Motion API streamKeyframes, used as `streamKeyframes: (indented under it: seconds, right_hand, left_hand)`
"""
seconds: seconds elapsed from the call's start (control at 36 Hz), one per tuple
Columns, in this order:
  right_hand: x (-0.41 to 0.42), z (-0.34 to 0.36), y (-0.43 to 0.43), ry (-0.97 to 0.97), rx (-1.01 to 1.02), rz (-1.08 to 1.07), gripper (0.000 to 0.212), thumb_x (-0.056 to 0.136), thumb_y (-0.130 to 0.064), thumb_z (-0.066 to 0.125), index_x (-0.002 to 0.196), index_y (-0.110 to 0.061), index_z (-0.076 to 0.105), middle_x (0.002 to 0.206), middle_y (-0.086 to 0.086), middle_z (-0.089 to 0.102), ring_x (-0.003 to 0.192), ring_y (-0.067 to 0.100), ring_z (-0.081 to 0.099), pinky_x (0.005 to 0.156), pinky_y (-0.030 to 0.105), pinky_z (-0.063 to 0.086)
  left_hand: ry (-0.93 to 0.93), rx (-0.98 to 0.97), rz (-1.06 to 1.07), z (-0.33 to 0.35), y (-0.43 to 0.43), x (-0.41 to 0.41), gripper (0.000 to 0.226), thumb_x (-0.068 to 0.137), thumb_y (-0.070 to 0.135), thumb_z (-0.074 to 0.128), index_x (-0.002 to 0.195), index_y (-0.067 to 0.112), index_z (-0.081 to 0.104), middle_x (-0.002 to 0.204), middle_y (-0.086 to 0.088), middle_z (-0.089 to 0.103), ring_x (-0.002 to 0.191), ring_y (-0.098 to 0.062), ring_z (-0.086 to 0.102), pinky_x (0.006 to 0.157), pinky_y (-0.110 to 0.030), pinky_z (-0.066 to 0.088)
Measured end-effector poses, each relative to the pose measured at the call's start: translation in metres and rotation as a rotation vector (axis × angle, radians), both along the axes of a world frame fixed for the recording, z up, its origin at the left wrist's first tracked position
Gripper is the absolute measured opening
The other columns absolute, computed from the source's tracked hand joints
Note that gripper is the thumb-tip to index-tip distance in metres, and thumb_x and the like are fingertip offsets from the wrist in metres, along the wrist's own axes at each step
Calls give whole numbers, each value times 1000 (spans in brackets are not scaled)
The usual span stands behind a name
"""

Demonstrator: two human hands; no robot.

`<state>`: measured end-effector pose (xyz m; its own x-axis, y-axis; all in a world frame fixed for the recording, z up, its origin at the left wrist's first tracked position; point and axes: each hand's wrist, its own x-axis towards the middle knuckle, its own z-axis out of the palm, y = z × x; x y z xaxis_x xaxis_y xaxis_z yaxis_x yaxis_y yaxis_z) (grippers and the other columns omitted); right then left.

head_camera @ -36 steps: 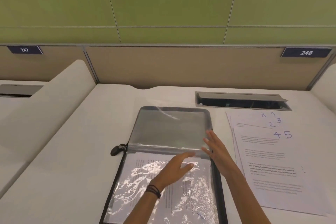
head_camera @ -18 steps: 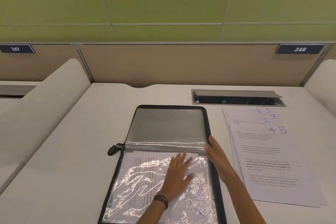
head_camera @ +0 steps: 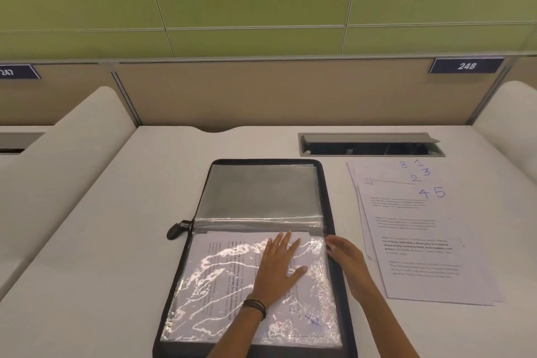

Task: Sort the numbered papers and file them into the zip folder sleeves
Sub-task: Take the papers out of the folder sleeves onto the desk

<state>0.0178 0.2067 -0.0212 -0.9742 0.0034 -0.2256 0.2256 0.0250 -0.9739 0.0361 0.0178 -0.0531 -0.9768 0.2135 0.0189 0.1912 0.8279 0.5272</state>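
Both hands have come down onto the zip folder (head_camera: 323,183) over the last second. The left hand (head_camera: 279,267), which hung above the near half, now lies flat and spread on the top sleeve (head_camera: 220,285), pressing and grasping nothing. The right hand (head_camera: 345,259) has slid back along the folder's right border to just below the fold; its fingers are loosely bent against the zip edge, and I see nothing held in them.

I read this as smoothing down a sleeve that has just been loaded. One printed paper (head_camera: 215,250) already sits inside it, under the left hand, with a blue handwritten mark near the folder's near right corner that I can't read. The remaining numbered papers (head_camera: 421,241) lie fanned on the tabletop (head_camera: 101,241) just right of the folder, showing 8, 1, 2, 3, 4 and 5 in blue ink, so most of the filing is not yet done.

The sleeve is thin clear plastic, crinkled and throwing hard white glare. It should be slippery and easily creased. The folder's far half is a flat grey translucent panel, framed by a black rounded fabric border, with a dark zip pull (head_camera: 175,231) just off its left edge. The papers are plain white sheets, limp and thin
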Motion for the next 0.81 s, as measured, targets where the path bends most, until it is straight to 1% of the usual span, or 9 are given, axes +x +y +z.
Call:
streamKeyframes:
  seconds: [0.14,0.31,0.36,0.47,0.58,0.72,0.81]
  right_hand:
    - [4,-9,1,10,31,-26,19,92,-14,58,109,-14,64,105,-3,69,99,13,64,75,12,48]
    - [10,-17,2,50,62,-43,18,92,-13,56,108,-13,65,104,-4,69,97,11,64,72,7,47]
    - [12,-20,3,66,74,-36,18,93,-13,56,108,-13,65,104,-4,69,96,10,65,74,7,47]
    - [13,-28,7,90,111,-1,19,93,-14,55,108,-16,66,105,-5,70,99,11,65,82,13,49]
    - [14,-29,9,127,140,48,19,93,-13,55,110,-14,65,107,-6,68,99,6,63,80,11,49]
    - [12,-31,9,164,194,85,18,92,-5,53,107,-9,63,107,-1,65,100,2,60,80,7,46]
    - [10,-34,8,179,231,98,17,91,-3,55,102,-12,63,105,0,64,98,1,59,81,7,46]
  left_hand:
    - [3,-9,-11,2,-1,0,78,80,79,8,146,37,11,157,10,-3,145,-11,-11,118,-36,-12]
    - [-8,-9,0,1,0,0,83,77,80,3,146,36,12,158,7,-1,145,-13,-9,118,-37,-10]
    - [-11,3,1,0,0,0,81,78,80,2,145,37,12,157,8,-1,145,-12,-8,118,-36,-10]
    - [-22,30,26,-3,-1,-1,76,79,78,0,143,40,10,155,14,-3,145,-9,-7,118,-32,-9]
    - [-12,62,38,-4,-1,-1,81,80,76,-3,146,35,17,157,12,4,145,-8,-3,115,-26,-12]
    - [-14,78,45,-2,-1,-2,73,85,68,2,147,34,18,156,12,8,142,-2,-6,114,-23,-12]
    - [-13,90,44,-1,-1,-1,73,85,66,1,147,33,20,156,12,10,143,-3,-4,114,-22,-12]
